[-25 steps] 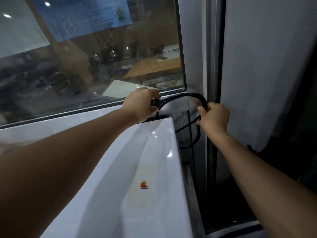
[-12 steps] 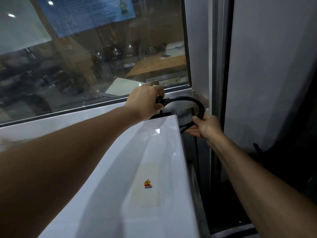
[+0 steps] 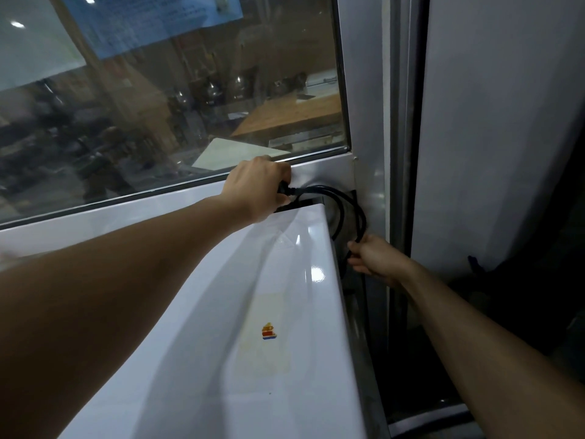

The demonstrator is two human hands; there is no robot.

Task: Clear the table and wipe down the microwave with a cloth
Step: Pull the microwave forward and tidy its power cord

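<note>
The white microwave's glossy top (image 3: 253, 312) fills the lower middle, with a small coloured sticker (image 3: 268, 331) on it. A black power cable (image 3: 345, 201) loops behind its far right corner. My left hand (image 3: 256, 188) grips the cable's plug end above the back edge. My right hand (image 3: 376, 258) holds the lower part of the cable loop beside the microwave's right side. No cloth is in view.
A glass window (image 3: 174, 106) with a metal frame (image 3: 364, 122) stands right behind the microwave. A pale wall panel (image 3: 490, 122) rises on the right. Between the microwave and that panel lies a narrow dark gap (image 3: 395, 359).
My right hand has moved down along the cable, from the top of the loop to beside the microwave's right edge. My left hand has stayed on the plug end.
</note>
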